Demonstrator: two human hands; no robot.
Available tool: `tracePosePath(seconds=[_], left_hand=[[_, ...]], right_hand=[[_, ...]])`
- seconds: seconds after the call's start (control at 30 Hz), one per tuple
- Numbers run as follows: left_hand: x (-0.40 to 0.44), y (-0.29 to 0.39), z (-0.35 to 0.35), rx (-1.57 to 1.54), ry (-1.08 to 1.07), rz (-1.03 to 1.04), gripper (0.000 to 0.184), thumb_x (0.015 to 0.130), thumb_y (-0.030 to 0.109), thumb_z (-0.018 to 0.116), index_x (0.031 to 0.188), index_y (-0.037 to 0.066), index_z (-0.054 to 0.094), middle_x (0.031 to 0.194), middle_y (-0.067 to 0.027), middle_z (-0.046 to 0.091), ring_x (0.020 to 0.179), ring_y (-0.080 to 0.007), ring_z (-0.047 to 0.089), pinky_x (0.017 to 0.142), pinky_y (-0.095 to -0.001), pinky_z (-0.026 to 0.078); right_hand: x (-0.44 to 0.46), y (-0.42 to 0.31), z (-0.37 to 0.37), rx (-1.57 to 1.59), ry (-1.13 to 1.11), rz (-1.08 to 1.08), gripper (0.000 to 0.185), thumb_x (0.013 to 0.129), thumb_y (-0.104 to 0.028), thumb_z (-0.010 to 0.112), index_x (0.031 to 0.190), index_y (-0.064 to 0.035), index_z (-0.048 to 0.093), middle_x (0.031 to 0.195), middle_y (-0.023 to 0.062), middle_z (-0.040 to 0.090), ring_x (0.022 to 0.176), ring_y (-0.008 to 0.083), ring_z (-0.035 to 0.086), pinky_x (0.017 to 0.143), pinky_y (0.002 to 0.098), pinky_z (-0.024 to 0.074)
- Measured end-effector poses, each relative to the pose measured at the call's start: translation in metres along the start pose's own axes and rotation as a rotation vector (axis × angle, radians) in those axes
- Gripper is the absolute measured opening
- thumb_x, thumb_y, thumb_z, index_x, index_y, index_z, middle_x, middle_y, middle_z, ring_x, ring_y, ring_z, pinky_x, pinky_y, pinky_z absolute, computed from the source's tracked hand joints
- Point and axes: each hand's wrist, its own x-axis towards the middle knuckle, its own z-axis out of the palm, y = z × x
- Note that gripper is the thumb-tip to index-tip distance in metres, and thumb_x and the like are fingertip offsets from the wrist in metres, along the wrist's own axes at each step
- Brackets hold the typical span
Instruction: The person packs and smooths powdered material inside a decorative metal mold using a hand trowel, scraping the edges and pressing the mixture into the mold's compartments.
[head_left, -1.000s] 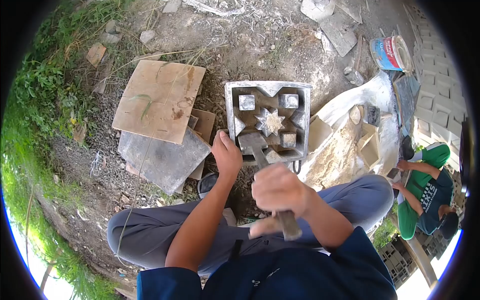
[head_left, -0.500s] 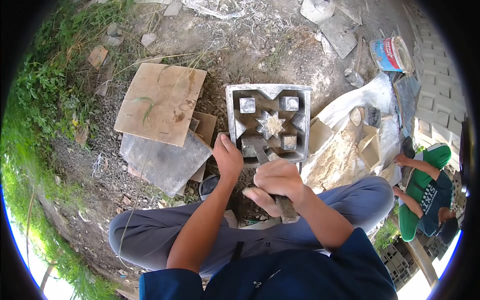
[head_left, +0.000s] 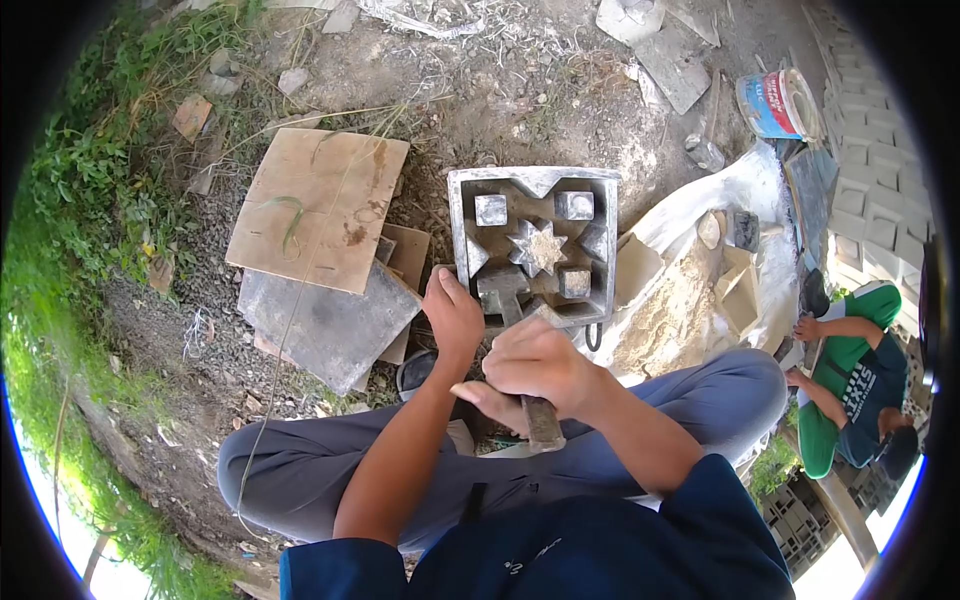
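A square metal mould (head_left: 534, 178) with corner blocks and a star-shaped centre lies on the ground ahead of me. My left hand (head_left: 453, 312) grips its lower left side, thumb along the outer wall. My right hand (head_left: 532, 368) is wrapped around the wooden handle (head_left: 543, 425) of a hand tool. That tool's flat, dark metal head (head_left: 503, 284) is over the mould's lower left block, partly covering it; whether they touch I cannot tell. Pale powder (head_left: 545, 250) covers the middle of the star.
Boards (head_left: 318, 210) and a grey slab (head_left: 335, 330) are stacked at left. On the right, a white sack (head_left: 755, 185) carries a sandy heap (head_left: 670, 320). A paint bucket (head_left: 775, 105) lies beyond it. Another person (head_left: 850, 375) sits at far right.
My right hand and the tool have shifted a little left, with the handle now more upright in view. A dark loop shows below the mould's lower right corner. My left hand stays put.
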Motion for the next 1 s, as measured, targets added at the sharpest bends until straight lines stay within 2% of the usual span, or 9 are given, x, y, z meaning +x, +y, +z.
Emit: tracePosePath(seconds=[0.37, 0.47, 0.53, 0.63, 0.7, 0.77, 0.8, 0.9, 1.0], left_hand=[[0.004, 0.000, -0.004, -0.045, -0.030, -0.041, 0.034, 0.104, 0.018, 0.035, 0.082, -0.006, 0.046, 0.075, -0.0277, 0.050, 0.072, -0.0507, 0.046, 0.067, -0.0540, 0.035], [0.003, 0.008, -0.004, -0.032, -0.015, -0.047, 0.034, 0.103, 0.017, 0.035, 0.082, -0.006, 0.047, 0.074, -0.0277, 0.050, 0.071, -0.0505, 0.045, 0.066, -0.0540, 0.034], [0.011, 0.005, 0.001, -0.023, -0.006, -0.024, 0.033, 0.103, 0.017, 0.035, 0.082, -0.006, 0.046, 0.073, -0.0277, 0.049, 0.071, -0.0504, 0.045, 0.066, -0.0539, 0.034], [0.003, 0.004, -0.006, 0.000, -0.041, -0.046, 0.033, 0.103, 0.017, 0.035, 0.081, -0.006, 0.046, 0.073, -0.0274, 0.049, 0.071, -0.0503, 0.046, 0.067, -0.0544, 0.035], [0.003, 0.004, -0.005, -0.005, -0.028, -0.034, 0.033, 0.103, 0.017, 0.035, 0.081, -0.006, 0.046, 0.073, -0.0271, 0.049, 0.071, -0.0501, 0.046, 0.067, -0.0542, 0.035], [0.004, 0.007, -0.004, 0.008, -0.019, -0.019, 0.034, 0.103, 0.018, 0.035, 0.081, -0.006, 0.045, 0.074, -0.0269, 0.050, 0.072, -0.0499, 0.047, 0.068, -0.0539, 0.036], [0.004, 0.007, -0.005, 0.003, -0.027, -0.032, 0.034, 0.103, 0.018, 0.035, 0.082, -0.006, 0.047, 0.076, -0.0275, 0.052, 0.075, -0.0505, 0.049, 0.070, -0.0549, 0.037], [0.005, 0.007, -0.008, -0.022, 0.024, 0.004, 0.035, 0.103, 0.019, 0.036, 0.085, -0.006, 0.051, 0.080, -0.0283, 0.056, 0.080, -0.0513, 0.053, 0.073, -0.0555, 0.039], [0.020, 0.001, -0.020, -0.018, -0.097, 0.003, 0.033, 0.102, 0.019, 0.040, 0.087, -0.005, 0.055, 0.084, -0.0286, 0.059, 0.084, -0.0512, 0.055, 0.075, -0.0551, 0.041]], right_hand=[[0.004, -0.045, -0.001, 0.059, -0.002, -0.168, 0.045, 0.077, 0.002, 0.076, 0.056, -0.0080, 0.037, 0.053, 0.0045, 0.038, 0.039, 0.0198, 0.039, 0.038, 0.0313, 0.0273], [-0.006, 0.004, -0.003, -0.067, -0.047, -0.043, 0.046, 0.074, -0.001, 0.079, 0.055, -0.0098, 0.038, 0.053, 0.0025, 0.042, 0.040, 0.0173, 0.042, 0.038, 0.0292, 0.0297], [0.006, -0.018, -0.005, -0.002, -0.080, -0.052, 0.047, 0.073, -0.002, 0.079, 0.055, -0.0104, 0.037, 0.053, 0.0016, 0.040, 0.040, 0.0166, 0.042, 0.038, 0.0300, 0.0285], [0.004, -0.027, -0.014, 0.075, -0.039, -0.114, 0.044, 0.075, 0.006, 0.073, 0.054, -0.0074, 0.036, 0.052, 0.0025, 0.037, 0.040, 0.0173, 0.039, 0.038, 0.0324, 0.0257], [-0.002, 0.009, -0.015, 0.034, 0.140, -0.010, 0.045, 0.083, 0.008, 0.068, 0.053, -0.0065, 0.037, 0.048, 0.0018, 0.036, 0.037, 0.0170, 0.034, 0.037, 0.0313, 0.0239], [-0.002, 0.001, -0.036, -0.028, 0.302, 0.185, 0.050, 0.099, -0.008, 0.059, 0.053, -0.0042, 0.040, 0.046, -0.0002, 0.038, 0.038, 0.0104, 0.032, 0.038, 0.0309, 0.0252], [-0.003, -0.001, -0.038, 0.202, 0.522, 0.303, 0.052, 0.105, -0.016, 0.052, 0.056, -0.0043, 0.040, 0.046, -0.0007, 0.037, 0.040, 0.0094, 0.028, 0.042, 0.0313, 0.0265], [-0.017, 0.002, -0.025, 0.385, 0.544, 0.193, 0.049, 0.107, -0.018, 0.049, 0.060, -0.0055, 0.041, 0.048, -0.0004, 0.032, 0.043, 0.0101, 0.024, 0.046, 0.0317, 0.0260], [-0.018, -0.019, -0.024, 0.413, 0.618, 0.146, 0.049, 0.108, -0.021, 0.049, 0.061, -0.0080, 0.040, 0.050, -0.0022, 0.032, 0.045, 0.0094, 0.025, 0.045, 0.0311, 0.0227]])
